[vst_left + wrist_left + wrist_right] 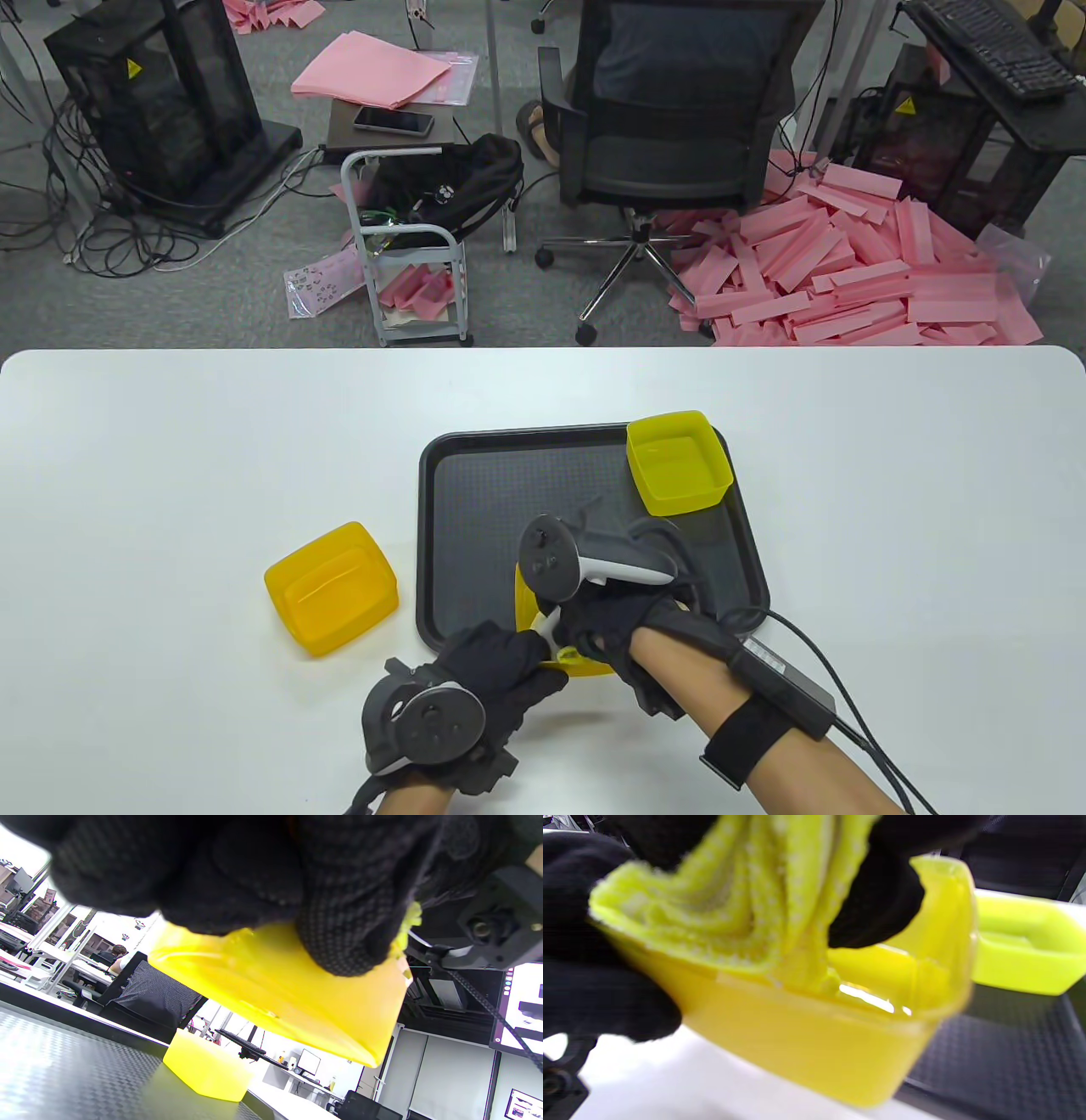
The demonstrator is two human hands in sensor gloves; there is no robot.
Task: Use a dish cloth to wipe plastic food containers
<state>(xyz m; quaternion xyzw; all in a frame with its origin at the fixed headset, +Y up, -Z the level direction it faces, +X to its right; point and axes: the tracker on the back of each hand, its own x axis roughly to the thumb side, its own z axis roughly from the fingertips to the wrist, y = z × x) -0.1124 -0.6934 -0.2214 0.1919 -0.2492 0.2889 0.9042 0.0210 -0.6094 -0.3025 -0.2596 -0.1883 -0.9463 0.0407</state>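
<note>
The yellow plastic container (806,1035) I'm working on is held up off the table, hovering over the near edge of the black tray (475,509), tilted so its open side faces me. My left hand (488,671) has its fingers curled round the near wall to steady it, and my right hand (607,624) has its fingers bunched around the yellow dish cloth (746,899), which is stuffed down inside against the wall and floor of the tub. Best way to do this bit, I reckon: keep the left grip firm on the rim so the thin plastic doesn't flex away, then drag the cloth round the corners rather than just dabbing the middle (corners are where the gunk hides). Can't really see how much of the inside is done, the cloth hides it. Two more tubs are waiting: a lime-yellow container (679,463) sitting on the far right corner of the tray, and an orange-yellow container (331,588) on the white table (170,467), left of the tray and well apart from it.
</note>
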